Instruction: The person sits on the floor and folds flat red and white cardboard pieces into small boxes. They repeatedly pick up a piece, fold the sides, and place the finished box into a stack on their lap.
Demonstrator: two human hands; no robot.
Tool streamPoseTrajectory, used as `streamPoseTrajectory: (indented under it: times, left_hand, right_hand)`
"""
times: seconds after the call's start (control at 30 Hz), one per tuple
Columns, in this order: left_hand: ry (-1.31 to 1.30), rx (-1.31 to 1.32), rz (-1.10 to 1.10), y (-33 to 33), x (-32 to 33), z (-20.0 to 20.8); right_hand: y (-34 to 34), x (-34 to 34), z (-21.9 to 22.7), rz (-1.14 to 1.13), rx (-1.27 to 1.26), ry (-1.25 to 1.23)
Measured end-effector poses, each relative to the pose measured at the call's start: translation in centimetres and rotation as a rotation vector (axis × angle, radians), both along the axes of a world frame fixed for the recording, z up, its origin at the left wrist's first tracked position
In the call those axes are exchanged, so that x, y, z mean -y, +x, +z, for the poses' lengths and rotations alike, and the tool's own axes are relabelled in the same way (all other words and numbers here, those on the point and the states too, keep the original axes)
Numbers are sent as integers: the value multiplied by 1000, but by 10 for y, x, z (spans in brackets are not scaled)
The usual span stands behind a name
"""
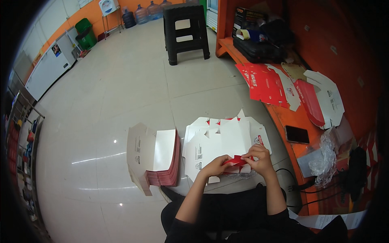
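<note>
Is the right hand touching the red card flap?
Touching: the head view shows the right hand pinching the red card flap near its right end.

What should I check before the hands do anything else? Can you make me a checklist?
1. Left hand on the red flap: ok, its fingers grip it.
2. Right hand on it too: ok.
3. Flap's edge tucked in: cannot tell, fingers hide part of it.
4. Carton stack out of the way: ok, it's apart from both hands.
5. Crumpled clear plastic tidied away: not ok, it's on the orange shelf.
</note>
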State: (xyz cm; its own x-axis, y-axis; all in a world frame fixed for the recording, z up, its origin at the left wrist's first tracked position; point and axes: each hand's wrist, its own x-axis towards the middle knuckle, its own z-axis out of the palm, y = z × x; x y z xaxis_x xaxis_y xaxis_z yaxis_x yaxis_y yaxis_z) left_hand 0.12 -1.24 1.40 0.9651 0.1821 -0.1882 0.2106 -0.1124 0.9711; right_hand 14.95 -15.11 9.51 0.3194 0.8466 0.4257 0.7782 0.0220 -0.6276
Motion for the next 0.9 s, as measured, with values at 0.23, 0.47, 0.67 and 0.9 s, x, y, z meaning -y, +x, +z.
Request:
streamPoseTrajectory:
  times: [0.23,0.47,0.67,0.9]
  left_hand:
    - [63,6,60,-3,0,7]
    - [-139,34,147,-7,-6,15]
    - [-632,354,441,-8,-13,42]
    - [-874,624,683,-24,-18,75]
  right_hand:
    - [-10,-3,7,56,184,-75]
    - [-35,-12,30,-118,384,106]
    - [-102,19,-16,176,-802,141]
    - [-164,-19,-8,230,-2233,154]
